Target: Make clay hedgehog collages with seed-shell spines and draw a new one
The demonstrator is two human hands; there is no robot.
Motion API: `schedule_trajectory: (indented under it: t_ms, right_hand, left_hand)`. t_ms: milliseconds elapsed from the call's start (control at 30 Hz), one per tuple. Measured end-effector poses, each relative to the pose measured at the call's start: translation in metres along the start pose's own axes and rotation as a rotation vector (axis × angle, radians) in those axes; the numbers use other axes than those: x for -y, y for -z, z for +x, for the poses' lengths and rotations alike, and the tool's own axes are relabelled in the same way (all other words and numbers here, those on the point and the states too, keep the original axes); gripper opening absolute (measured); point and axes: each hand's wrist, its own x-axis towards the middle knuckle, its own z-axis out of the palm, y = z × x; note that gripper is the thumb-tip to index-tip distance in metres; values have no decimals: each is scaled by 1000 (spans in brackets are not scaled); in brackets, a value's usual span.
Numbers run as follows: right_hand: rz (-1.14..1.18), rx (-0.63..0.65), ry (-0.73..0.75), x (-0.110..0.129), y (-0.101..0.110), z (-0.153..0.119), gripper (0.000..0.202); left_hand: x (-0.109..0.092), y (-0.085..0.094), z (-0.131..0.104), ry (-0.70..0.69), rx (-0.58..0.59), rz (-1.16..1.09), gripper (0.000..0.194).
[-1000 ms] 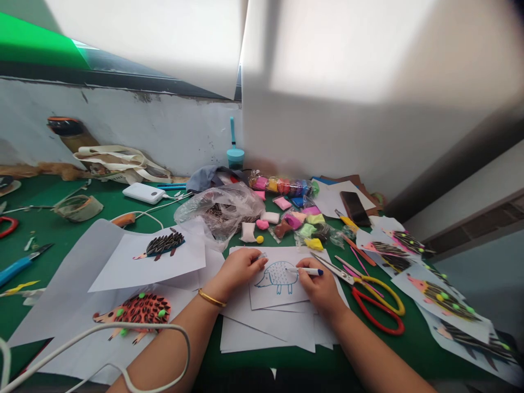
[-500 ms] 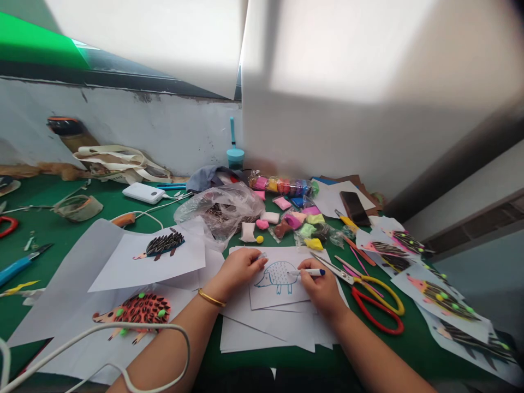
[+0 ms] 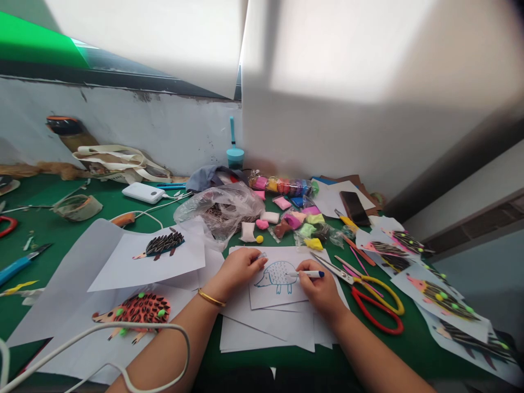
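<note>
A blue outline drawing of a hedgehog (image 3: 280, 277) with small marks on its body lies on the top sheet of a stack of white paper (image 3: 262, 327). My right hand (image 3: 321, 286) is closed around a white marker (image 3: 309, 274) with a dark blue end, its tip over the hedgehog's body. At the sheet's upper left rests my left hand (image 3: 241, 268), closed on a small clear-blue piece (image 3: 262, 255), probably the pen cap. A gold bracelet circles the left wrist.
Scissors (image 3: 379, 300) with red and yellow handles lie right of the paper. Colourful clay packets (image 3: 303, 218) and a plastic bag of seeds (image 3: 221, 210) sit behind it. Finished hedgehog pictures (image 3: 442, 295) are at right, more (image 3: 151, 273) at left, with a white cable (image 3: 184, 349) in front.
The marker and my right hand have shifted very slightly left over the hedgehog's body. My left hand has stayed in place.
</note>
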Motion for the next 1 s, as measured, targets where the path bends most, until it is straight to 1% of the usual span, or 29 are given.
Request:
schedule_trajectory:
  t_ms: [133, 400, 633, 800, 1000]
  right_hand:
    - [-25, -38, -19, 2, 2, -1, 13]
    - [-43, -13, -10, 0, -1, 0, 12]
    - [-3, -3, -6, 0, -1, -1, 12]
    - [-25, -39, -15, 0, 3, -2, 12]
    - [-9, -3, -13, 3, 3, -2, 13]
  left_hand:
    - [-1, 1, -1, 20, -9, -18, 36]
    - [-6, 3, -1, 52, -6, -38, 38]
    - [-4, 2, -1, 49, -9, -39, 37]
    - [-1, 2, 0, 14, 10, -3, 37]
    - [-1, 2, 0, 8, 12, 3, 36]
